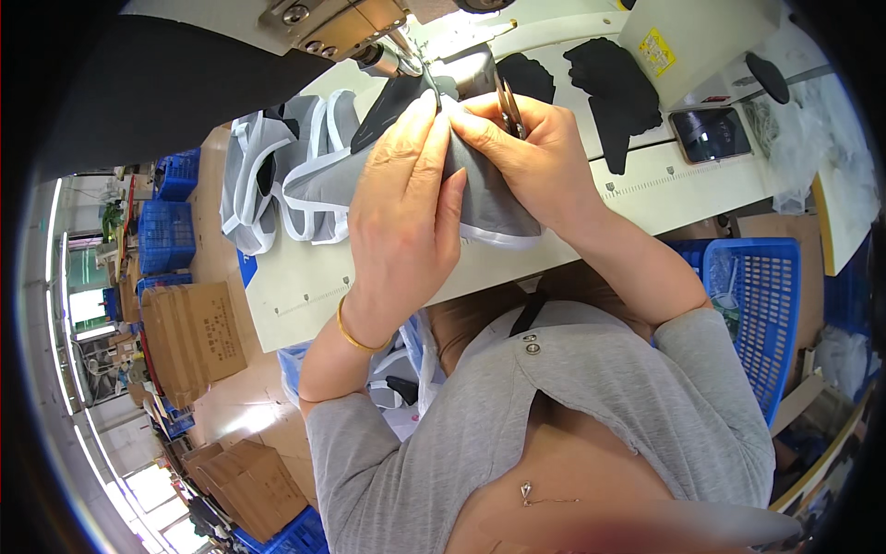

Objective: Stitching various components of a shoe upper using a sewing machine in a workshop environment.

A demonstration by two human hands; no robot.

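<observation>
Under the head of a sewing machine [337, 26], a grey fabric piece [489, 205] with white edging lies on the white table [300, 294]. A black fabric panel [391, 103] lies against it near the needle area. My left hand [397, 208] grips the grey fabric at the fingertips, its fingers long and close together. Beside it, my right hand [535, 157] pinches the same fabric between thumb and forefinger. Dark thread snips [508, 109] are tucked within the right hand, blades pointing up. The fingertips partly hide the seam and the needle point.
Several grey pieces with white edging [254, 189] are heaped at the left. Black cut pieces [614, 92] and a phone [709, 135] lie at the right, near clear plastic [835, 138]. A blue basket [761, 319] stands below; cardboard boxes [189, 342] stand on the left floor.
</observation>
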